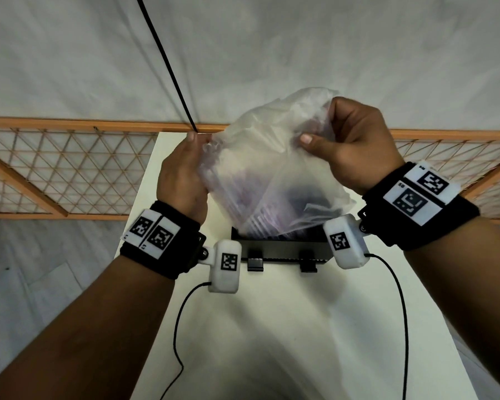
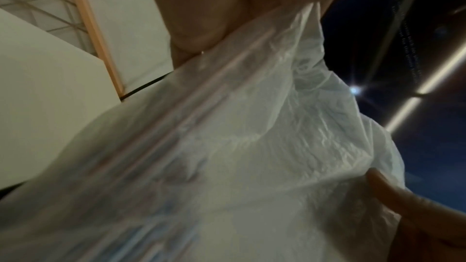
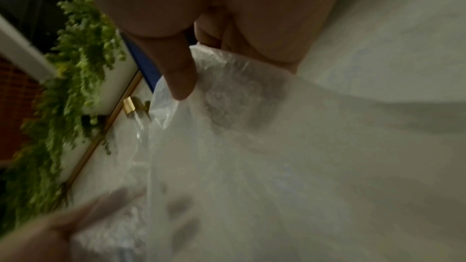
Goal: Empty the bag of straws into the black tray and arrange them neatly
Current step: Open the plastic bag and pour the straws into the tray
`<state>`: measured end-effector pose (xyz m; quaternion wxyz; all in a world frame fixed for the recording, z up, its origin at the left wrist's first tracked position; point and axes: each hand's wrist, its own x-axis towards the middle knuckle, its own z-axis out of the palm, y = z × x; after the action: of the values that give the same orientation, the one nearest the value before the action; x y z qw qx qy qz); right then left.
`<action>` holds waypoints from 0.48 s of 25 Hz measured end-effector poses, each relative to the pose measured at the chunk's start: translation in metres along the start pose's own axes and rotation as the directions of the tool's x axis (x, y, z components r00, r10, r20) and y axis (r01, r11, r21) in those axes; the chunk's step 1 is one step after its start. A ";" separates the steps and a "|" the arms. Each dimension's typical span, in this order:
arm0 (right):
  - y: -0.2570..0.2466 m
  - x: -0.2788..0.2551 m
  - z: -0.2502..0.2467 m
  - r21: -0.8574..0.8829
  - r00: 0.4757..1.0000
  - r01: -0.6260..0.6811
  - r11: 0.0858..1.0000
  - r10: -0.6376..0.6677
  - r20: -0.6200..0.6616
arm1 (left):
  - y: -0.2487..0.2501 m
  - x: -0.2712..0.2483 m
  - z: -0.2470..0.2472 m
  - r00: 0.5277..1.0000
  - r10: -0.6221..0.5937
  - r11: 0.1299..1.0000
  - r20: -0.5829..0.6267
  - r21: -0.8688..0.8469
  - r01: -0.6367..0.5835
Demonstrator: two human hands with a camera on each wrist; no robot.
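Both hands, left hand (image 1: 182, 174) and right hand (image 1: 355, 145), pinch the bag (image 1: 272, 168); only the head view shows the black tray (image 1: 283, 246).

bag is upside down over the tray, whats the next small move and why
Probably a gentle shake or a slight lift of the bag. Both the left hand and right hand pinch its upper end, its mouth sits in the black tray, and straws still show inside the plastic.

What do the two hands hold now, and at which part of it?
Both hold the plastic bag of straws, upturned over the black tray. The left hand pinches its upper left edge; the right hand pinches the upper right corner.
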<state>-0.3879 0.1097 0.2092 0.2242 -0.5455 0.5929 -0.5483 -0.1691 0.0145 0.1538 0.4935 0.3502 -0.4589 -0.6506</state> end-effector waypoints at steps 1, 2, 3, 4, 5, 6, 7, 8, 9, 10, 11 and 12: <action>0.000 0.002 0.000 -0.003 1.000 -0.007 1.000 0.007 -0.003 | -0.003 0.000 0.000 1.000 -0.009 1.000 -0.023 0.029 0.010; 0.000 0.001 0.002 -0.020 1.000 -0.026 0.999 0.026 0.011 | -0.006 -0.002 0.001 0.999 -0.026 0.996 -0.041 0.080 0.029; 0.003 0.001 0.003 -0.058 0.998 -0.056 0.997 0.058 0.039 | -0.012 -0.005 0.002 0.997 -0.047 0.991 -0.065 0.126 0.055; 0.005 0.000 0.005 -0.118 0.993 -0.081 0.990 0.090 0.075 | -0.017 -0.008 0.003 0.995 -0.060 0.984 -0.084 0.161 0.073; 0.007 -0.001 0.006 -0.181 0.989 -0.080 0.980 0.102 0.111 | -0.020 -0.012 0.003 0.993 -0.066 0.980 -0.099 0.182 0.083; 0.006 -0.002 0.009 -0.219 0.988 -0.056 0.974 0.086 0.130 | -0.022 -0.014 0.003 0.991 -0.051 0.976 -0.123 0.202 0.075; 0.005 -0.002 0.011 -0.218 0.991 -0.031 0.975 0.059 0.122 | -0.021 -0.013 0.000 0.988 -0.020 0.973 -0.150 0.224 0.054; 0.002 0.000 0.011 -0.185 0.995 -0.013 0.983 0.030 0.094 | -0.016 -0.013 0.000 0.986 0.023 0.971 -0.166 0.239 0.018; -0.001 0.002 0.010 -0.139 0.998 -0.001 0.990 0.010 0.067 | -0.011 -0.010 -0.001 0.983 0.056 0.973 -0.173 0.229 -0.015; -0.004 0.002 0.010 -0.105 0.999 0.003 0.994 0.002 0.052 | -0.007 -0.007 -0.003 0.985 0.055 0.983 -0.165 0.181 -0.025; -0.008 0.003 0.009 -0.082 0.999 0.005 0.997 0.000 0.052 | -0.005 -0.005 -0.004 0.989 0.021 0.995 -0.145 0.100 -0.006; -0.011 0.003 0.010 -0.050 0.998 0.003 0.999 0.000 0.061 | -0.006 -0.003 -0.006 0.994 -0.032 0.999 -0.105 0.008 0.033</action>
<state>-0.3763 0.1053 0.2169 0.2279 -0.5679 0.5989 -0.5166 -0.1647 0.0166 0.1464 0.5048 0.3938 -0.4297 -0.6368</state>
